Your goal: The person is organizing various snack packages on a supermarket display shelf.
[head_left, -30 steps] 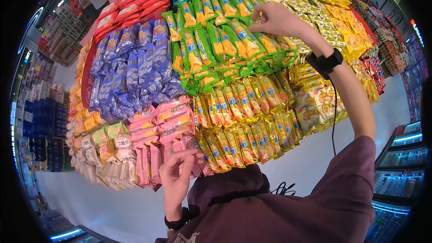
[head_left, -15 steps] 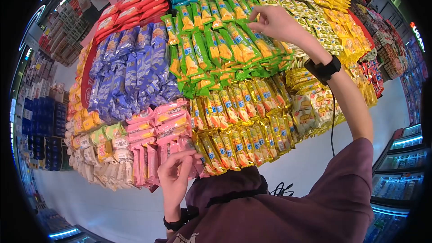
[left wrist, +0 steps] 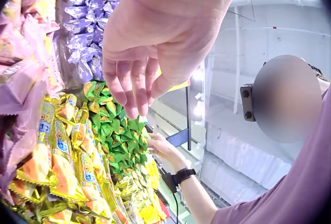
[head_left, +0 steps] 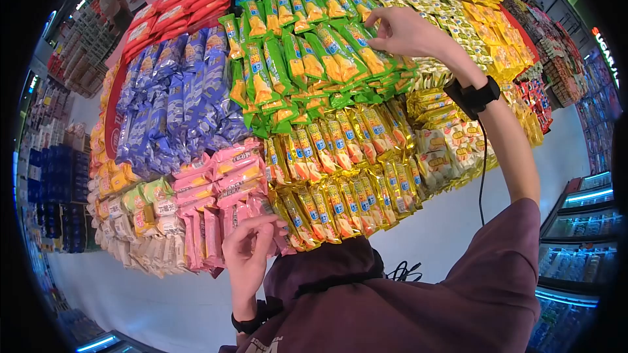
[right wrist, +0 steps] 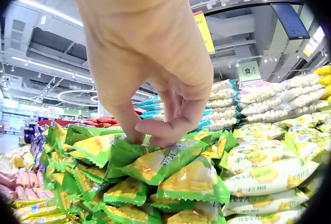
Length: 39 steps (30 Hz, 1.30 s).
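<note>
Green packets with yellow pictures (head_left: 333, 52) lie in overlapping rows on the display. Over their right side is my right hand (head_left: 415, 34); in the right wrist view, the thumb and fingers of this hand (right wrist: 150, 63) pinch the upper edge of a green packet (right wrist: 168, 159). My left hand (head_left: 248, 248) hovers at the near edge, beside pink packets (head_left: 203, 232) and gold packets (head_left: 327, 206). The left wrist view shows that hand (left wrist: 160, 48) with loosely bent fingers and nothing between them.
Purple packets (head_left: 173, 101) and red packets (head_left: 176, 13) lie left of the green ones, white-and-yellow packets (right wrist: 269, 182) to the right. A cable (head_left: 483, 170) hangs from the right wristband. People stand at the far left, with shelves on both sides.
The display has shifted a little left in the head view. My left hand has shifted left with it; my right hand stays over the green packets, nearly unchanged in pose.
</note>
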Available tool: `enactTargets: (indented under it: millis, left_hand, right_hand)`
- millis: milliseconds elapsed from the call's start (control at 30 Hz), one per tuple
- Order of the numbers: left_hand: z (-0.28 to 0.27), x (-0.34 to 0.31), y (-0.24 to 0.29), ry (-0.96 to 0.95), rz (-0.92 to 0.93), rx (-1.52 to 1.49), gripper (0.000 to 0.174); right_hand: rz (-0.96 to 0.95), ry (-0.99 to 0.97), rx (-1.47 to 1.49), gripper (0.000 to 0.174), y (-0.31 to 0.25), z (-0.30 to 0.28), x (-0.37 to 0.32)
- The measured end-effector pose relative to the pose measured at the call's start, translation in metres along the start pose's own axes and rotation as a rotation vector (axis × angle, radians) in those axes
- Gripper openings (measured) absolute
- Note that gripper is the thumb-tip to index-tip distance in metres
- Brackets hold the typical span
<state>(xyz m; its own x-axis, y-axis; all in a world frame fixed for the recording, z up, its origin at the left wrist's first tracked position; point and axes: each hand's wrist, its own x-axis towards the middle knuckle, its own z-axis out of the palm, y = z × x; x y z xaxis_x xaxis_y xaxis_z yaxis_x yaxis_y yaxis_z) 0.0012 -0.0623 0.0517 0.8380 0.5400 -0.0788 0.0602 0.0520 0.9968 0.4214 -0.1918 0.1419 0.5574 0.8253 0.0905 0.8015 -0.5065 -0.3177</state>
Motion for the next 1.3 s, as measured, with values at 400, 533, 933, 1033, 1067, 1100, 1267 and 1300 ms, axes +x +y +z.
enactTargets:
  millis: [400,533,933,1033,1067,1100,1267,1300]
  left_hand:
    - [0.004,0.002,0.009,0.016,-0.009,0.021,0.016]
    - [-0.006,0.008,0.040,-0.041,0.203,0.402,0.013]
    - [0.119,0.201,0.134,-0.478,1.146,1.275,0.038]
    - [0.136,0.232,0.118,-0.531,1.071,1.373,0.038]
    - [0.137,0.237,0.112,-0.540,1.009,1.397,0.038]
    - [0.137,0.234,0.112,-0.548,0.947,1.421,0.039]
    - [0.130,0.245,0.096,-0.489,1.060,1.277,0.045]
    - [0.131,0.243,0.096,-0.488,1.050,1.262,0.046]
  right_hand:
    - [-0.116,0.040,-0.124,0.042,-0.033,-0.010,-0.049]
    - [-0.089,0.109,-0.200,0.041,-0.029,0.002,-0.058]
    - [-0.007,0.267,0.186,0.024,-0.018,0.015,-0.061]
    - [0.032,0.299,0.308,0.025,-0.013,0.024,-0.061]
    - [0.033,0.322,0.348,0.025,-0.010,0.026,-0.061]
    - [0.070,0.300,0.432,0.025,-0.010,0.025,-0.063]
    - [0.119,0.175,0.863,0.030,-0.002,0.024,-0.068]
    - [0.126,0.138,0.891,0.031,0.001,0.023,-0.067]
